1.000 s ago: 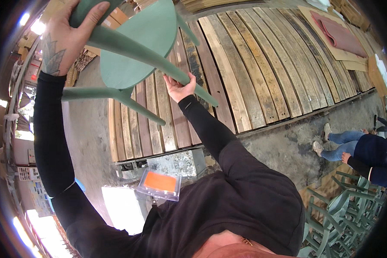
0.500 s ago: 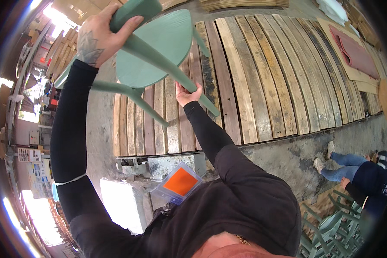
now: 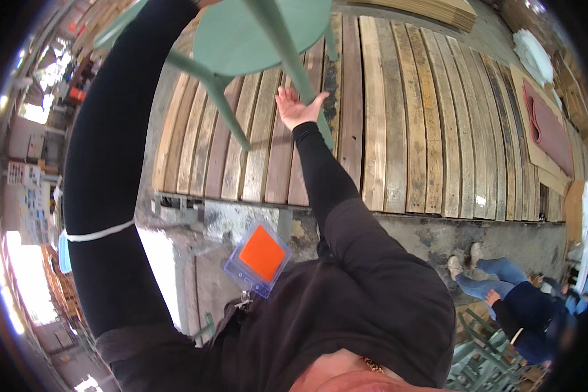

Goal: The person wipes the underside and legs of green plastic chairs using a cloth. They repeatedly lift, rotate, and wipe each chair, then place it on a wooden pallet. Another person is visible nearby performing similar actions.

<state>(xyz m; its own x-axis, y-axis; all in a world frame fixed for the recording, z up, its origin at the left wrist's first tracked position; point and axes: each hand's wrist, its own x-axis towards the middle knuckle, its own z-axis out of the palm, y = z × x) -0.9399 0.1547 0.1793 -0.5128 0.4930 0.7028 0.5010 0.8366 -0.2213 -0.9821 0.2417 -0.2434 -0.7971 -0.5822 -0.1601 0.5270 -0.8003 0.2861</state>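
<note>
A green chair [image 3: 268, 39] with a rounded seat stands upright over the slatted wooden platform at upper left, its upper part cut off by the top edge. My right hand [image 3: 299, 112] is at one of its legs, palm showing, with fingers and thumb spread on either side of the leg. The fingers are not wrapped round it. Only a sliver of my left hand [image 3: 207, 2] shows at the top edge, near the chair's upper part. Its fingers are out of the picture, so its hold cannot be seen.
The slatted platform [image 3: 398, 130] stretches to the right, bearing a folded reddish sheet [image 3: 547, 127] on cardboard. Flat cardboard [image 3: 431, 10] is stacked beyond it. Another person [image 3: 509, 287] is at lower right near several green chair frames [image 3: 480, 353]. A badge [image 3: 261, 255] hangs at my chest.
The chair sits higher in the picture, and my left hand has almost left the top edge. My right hand's fingers have opened out from the leg.
</note>
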